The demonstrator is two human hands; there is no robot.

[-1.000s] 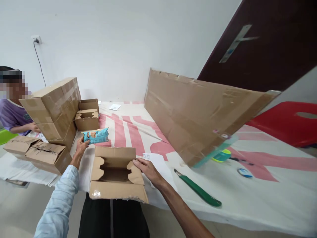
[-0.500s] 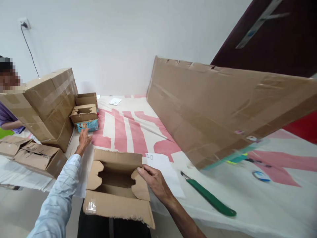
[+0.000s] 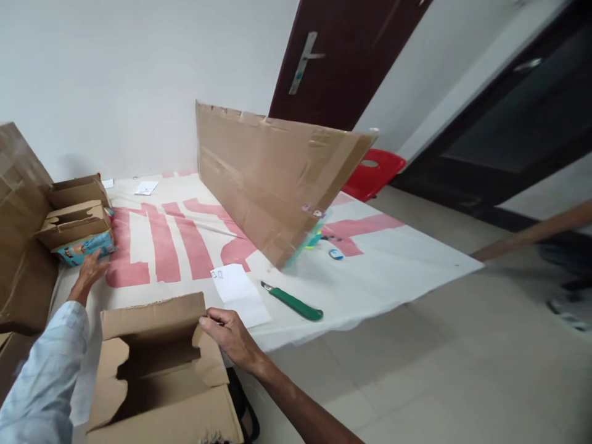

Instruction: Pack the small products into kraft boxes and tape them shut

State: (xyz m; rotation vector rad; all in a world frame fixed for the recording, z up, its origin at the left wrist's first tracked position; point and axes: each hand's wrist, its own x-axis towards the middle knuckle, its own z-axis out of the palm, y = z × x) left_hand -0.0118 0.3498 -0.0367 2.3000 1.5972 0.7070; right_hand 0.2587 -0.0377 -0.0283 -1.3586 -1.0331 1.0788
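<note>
My right hand pinches the upper right corner of an open cardboard box, which lies at the table's near edge with its flaps spread and its inside showing. My left hand reaches out to the left, fingers stretched, at the front of a blue printed packet; whether the fingertips touch it I cannot tell. Right behind the packet stands a small open carton, and another small carton is farther back. A green-handled knife lies right of the box, beside a white paper sheet.
Large taped cartons stack up at the left. A big cardboard panel leans across the table. Beyond are a tape roll, a red chair and a dark door. Another person's bare limb shows at the right edge.
My view has swung to the right, bringing in the chair, floor and another person's limb. My left hand stays by the blue packet, and my right hand keeps its hold on the box.
</note>
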